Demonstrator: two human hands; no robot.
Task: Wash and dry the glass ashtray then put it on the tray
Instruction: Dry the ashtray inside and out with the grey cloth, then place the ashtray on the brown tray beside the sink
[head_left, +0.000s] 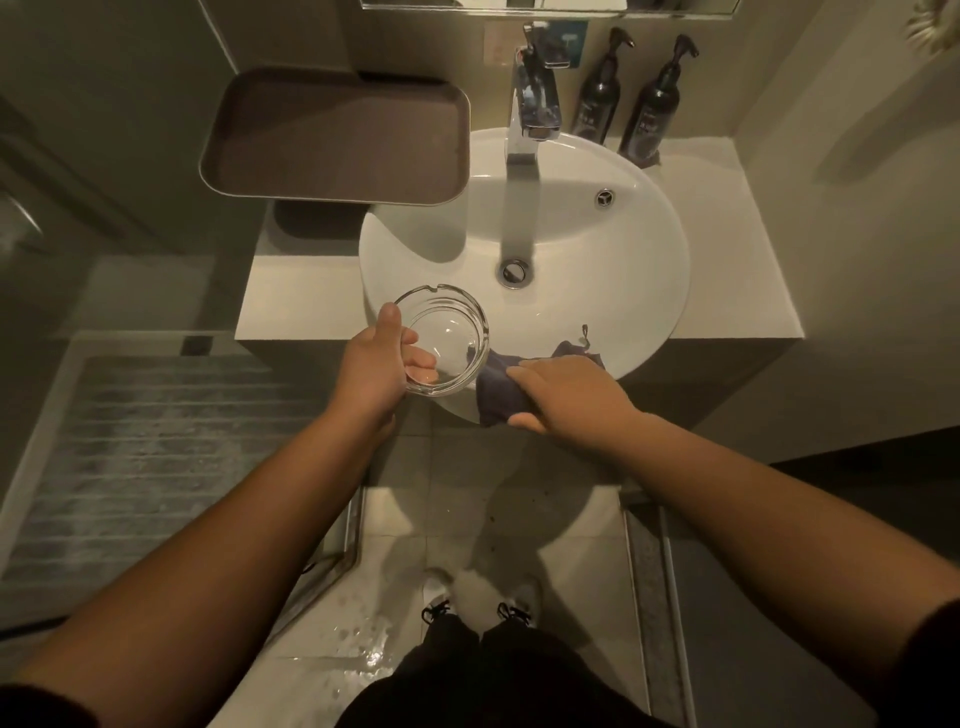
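My left hand (375, 361) grips the round clear glass ashtray (451, 332) by its near-left rim, thumb on top and fingers underneath, holding it over the front-left edge of the white basin (613, 249). My right hand (569, 392) is closed on a dark blue cloth (498, 387) that lies on the basin's front rim, right beside the ashtray. The brown tray (337, 137) sits at the back left of the counter, with nothing on it.
A chrome tap (532, 98) stands behind the basin; no water runs from it. Two dark pump bottles (652, 111) stand at the back right. A grey mat (140, 441) covers the floor at left, and water is spilled near my shoes (483, 603).
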